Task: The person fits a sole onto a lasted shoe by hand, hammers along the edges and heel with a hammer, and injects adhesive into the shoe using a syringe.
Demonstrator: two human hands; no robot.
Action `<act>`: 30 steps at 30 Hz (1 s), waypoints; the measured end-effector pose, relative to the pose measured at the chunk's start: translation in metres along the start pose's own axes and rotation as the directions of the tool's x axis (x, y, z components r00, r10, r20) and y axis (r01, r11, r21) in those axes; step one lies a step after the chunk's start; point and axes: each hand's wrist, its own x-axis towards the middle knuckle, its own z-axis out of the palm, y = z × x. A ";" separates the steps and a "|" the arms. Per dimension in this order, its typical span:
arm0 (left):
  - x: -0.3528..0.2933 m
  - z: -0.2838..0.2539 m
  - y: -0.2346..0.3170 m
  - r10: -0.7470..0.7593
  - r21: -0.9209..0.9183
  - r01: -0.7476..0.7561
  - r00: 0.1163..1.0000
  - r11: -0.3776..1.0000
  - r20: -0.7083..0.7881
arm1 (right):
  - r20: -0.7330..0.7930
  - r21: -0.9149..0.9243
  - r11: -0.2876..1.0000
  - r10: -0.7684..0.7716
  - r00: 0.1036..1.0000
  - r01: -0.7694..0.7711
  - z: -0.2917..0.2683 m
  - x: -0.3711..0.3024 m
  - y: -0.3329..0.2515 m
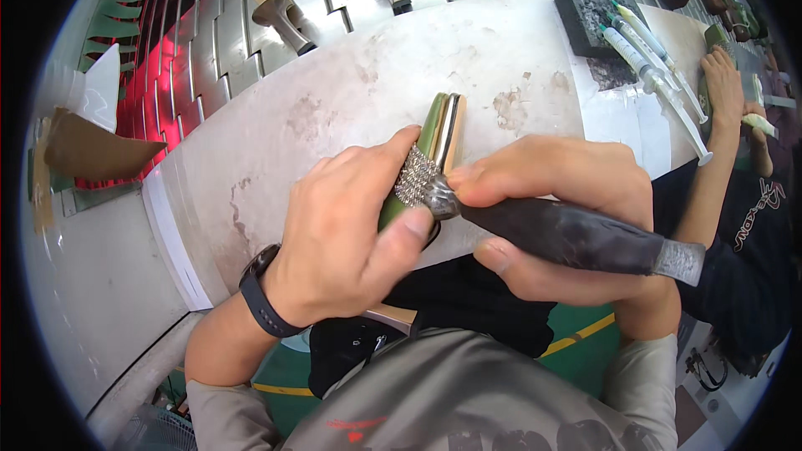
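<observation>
My left hand [342,234] is closed round a green shoe [433,129] with a band of glittering stones [413,179], its narrow end pointing away from me. A tan and metallic edge shows along the shoe's right side. In my right hand [576,175] is a hand tool with a thick black handle [568,234] and a grey butt end; its exact kind is unclear. The tool's shiny metal head [441,200] meets the shoe at the stone band, beside my left thumb. My palms and fingers hide the shoe's near part.
Beyond the stained white worktop [334,83] runs a slatted metal conveyor [351,0] carrying several shoes [280,0]. Syringes [643,50] lie by a dark block [589,21] and white paper [622,117]. A co-worker's arm [718,108] is at the right. A brown sheet [96,146] stands left.
</observation>
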 end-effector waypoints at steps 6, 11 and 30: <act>0.000 -0.001 0.002 -0.044 -0.060 0.044 0.999 0.997 0.005 | -0.153 -0.115 0.989 -0.110 0.982 0.092 0.026 -0.016 -0.011; -0.001 0.002 0.000 -0.046 -0.048 0.045 0.999 0.998 -0.024 | -0.189 -0.218 0.972 -0.130 0.973 0.087 0.047 -0.032 -0.018; -0.007 -0.001 0.001 -0.071 -0.067 0.070 0.997 0.995 -0.020 | -0.450 -0.435 0.901 -0.224 0.865 0.008 0.149 -0.053 -0.029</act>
